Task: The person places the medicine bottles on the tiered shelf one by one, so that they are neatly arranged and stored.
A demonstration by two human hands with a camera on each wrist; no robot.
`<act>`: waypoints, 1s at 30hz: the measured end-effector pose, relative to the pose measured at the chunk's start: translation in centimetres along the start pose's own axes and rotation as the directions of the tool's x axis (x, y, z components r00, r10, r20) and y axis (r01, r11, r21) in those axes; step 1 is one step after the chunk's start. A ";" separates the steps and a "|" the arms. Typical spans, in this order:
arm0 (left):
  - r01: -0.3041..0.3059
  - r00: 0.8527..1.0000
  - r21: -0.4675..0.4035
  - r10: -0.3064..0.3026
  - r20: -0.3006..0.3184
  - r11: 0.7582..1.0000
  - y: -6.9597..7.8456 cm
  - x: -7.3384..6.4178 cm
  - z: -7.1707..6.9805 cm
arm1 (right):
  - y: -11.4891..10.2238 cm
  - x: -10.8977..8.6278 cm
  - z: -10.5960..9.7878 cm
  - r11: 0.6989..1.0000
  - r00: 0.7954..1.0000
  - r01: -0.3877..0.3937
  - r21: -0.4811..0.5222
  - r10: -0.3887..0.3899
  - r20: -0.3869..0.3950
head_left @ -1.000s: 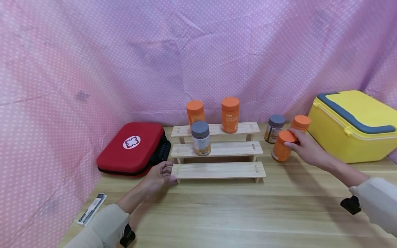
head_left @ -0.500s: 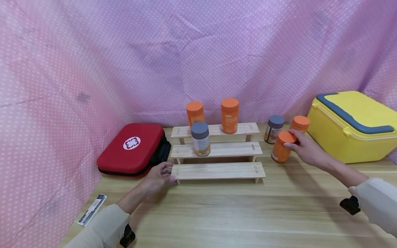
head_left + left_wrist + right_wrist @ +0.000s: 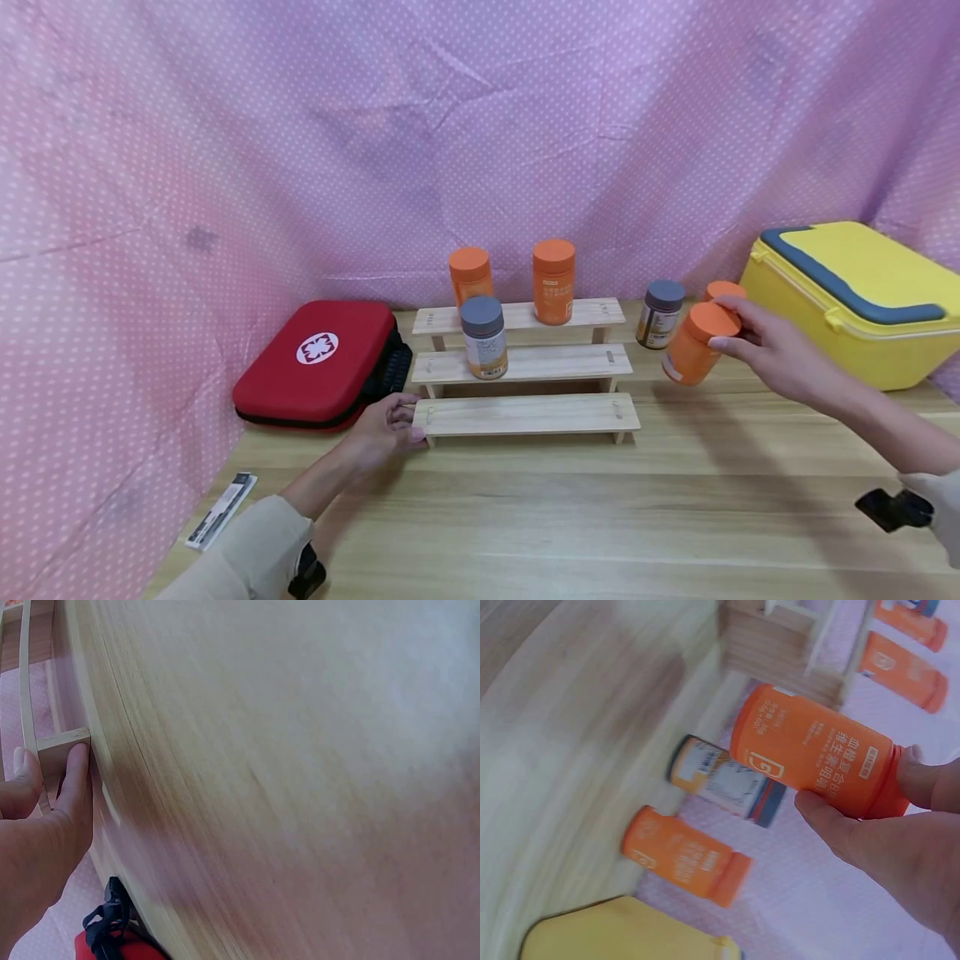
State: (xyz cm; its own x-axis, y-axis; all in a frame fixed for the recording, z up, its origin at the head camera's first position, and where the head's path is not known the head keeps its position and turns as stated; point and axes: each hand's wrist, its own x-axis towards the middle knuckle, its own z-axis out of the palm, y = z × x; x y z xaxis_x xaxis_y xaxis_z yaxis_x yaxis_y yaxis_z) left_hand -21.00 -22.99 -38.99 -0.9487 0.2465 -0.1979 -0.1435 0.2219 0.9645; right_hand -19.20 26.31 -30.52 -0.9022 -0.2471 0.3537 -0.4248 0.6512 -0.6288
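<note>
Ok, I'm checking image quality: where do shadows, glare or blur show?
Head view: a soft shadow lies on the table below the right hand. Left wrist view: glare washes out the picture's upper right. Right wrist view: the held orange bottle looks sharper than the gray-lidded bottle behind it.

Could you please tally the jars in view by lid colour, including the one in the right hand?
Orange-lidded jars: 4
Grey-lidded jars: 2
Total: 6
</note>
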 end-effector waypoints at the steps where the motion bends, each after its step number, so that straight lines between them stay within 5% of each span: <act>1: -0.003 1.000 -0.005 0.003 0.002 1.000 0.0 0.0 0.0 | -0.3 -0.1 -0.1 1.000 1.000 0.005 0.007 -0.005 0.000; 7: -0.018 1.000 -0.015 0.018 0.014 1.000 -0.2 0.0 -0.2 | -2.8 0.3 -0.7 0.997 0.998 0.060 0.042 -0.059 -0.018; 13: -0.018 1.000 -0.013 0.018 0.012 1.000 -0.2 0.2 -0.3 | -6.8 1.9 -0.4 1.000 0.998 0.024 -0.016 -0.023 0.065; 22: -0.017 1.000 -0.013 0.017 0.019 1.000 -0.3 0.2 -0.3 | -9.5 5.7 3.7 0.998 0.973 0.045 0.038 -0.052 0.226; 30: -0.002 1.000 0.004 0.002 -0.002 1.000 -0.2 0.3 -0.1 | -9.9 8.4 6.9 0.996 0.958 0.029 0.086 -0.053 0.282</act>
State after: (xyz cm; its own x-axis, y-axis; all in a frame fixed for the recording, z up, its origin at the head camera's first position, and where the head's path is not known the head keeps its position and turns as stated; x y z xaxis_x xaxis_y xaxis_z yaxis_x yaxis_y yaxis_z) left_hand -21.26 -23.04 -39.26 -0.9495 0.2451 -0.1961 -0.1410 0.2252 0.9641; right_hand -23.08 12.86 -26.14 -0.8631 -0.4731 0.1768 -0.4560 0.5795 -0.6755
